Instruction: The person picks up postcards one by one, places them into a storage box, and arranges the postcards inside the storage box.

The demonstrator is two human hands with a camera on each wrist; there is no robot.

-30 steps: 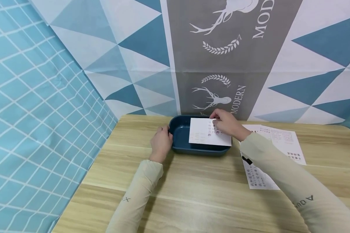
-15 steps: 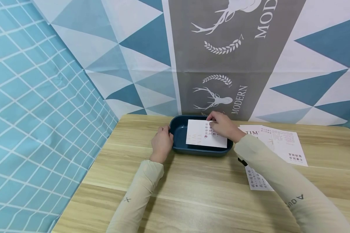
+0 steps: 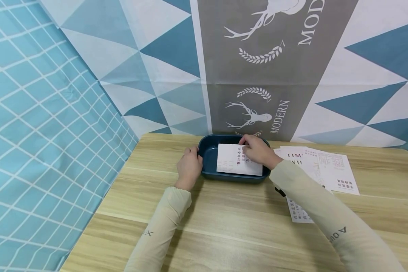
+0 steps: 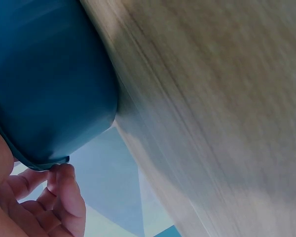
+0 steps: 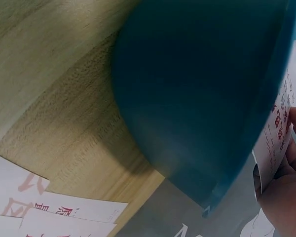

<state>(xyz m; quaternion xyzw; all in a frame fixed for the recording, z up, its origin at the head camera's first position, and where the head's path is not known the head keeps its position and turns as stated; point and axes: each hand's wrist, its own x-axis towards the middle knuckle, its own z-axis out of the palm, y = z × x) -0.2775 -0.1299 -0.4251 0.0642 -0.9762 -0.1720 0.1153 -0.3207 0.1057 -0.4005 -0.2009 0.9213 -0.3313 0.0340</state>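
Note:
A dark blue rectangular tray (image 3: pixel 209 158) with rounded corners sits on the wooden table near the wall. My left hand (image 3: pixel 189 166) grips its left rim; in the left wrist view the fingers (image 4: pixel 69 192) curl at the rim's edge. With my right hand (image 3: pixel 258 151) I pinch a white printed card (image 3: pixel 229 158) by its right part, over the inside of the tray. The right wrist view shows the card (image 5: pixel 276 128) between thumb and fingers, behind the tray's wall (image 5: pixel 187 98).
Several white printed cards (image 3: pixel 336 170) lie overlapping on the table to the right of the tray, partly under the right forearm. A patterned cloth wall (image 3: pixel 251 75) stands right behind the tray, and a blue gridded wall (image 3: pixel 37 132) rises along the left side.
My right hand has lowered the card toward the tray, moving it slightly left and nearer the front. My left hand stays at the tray's left rim.

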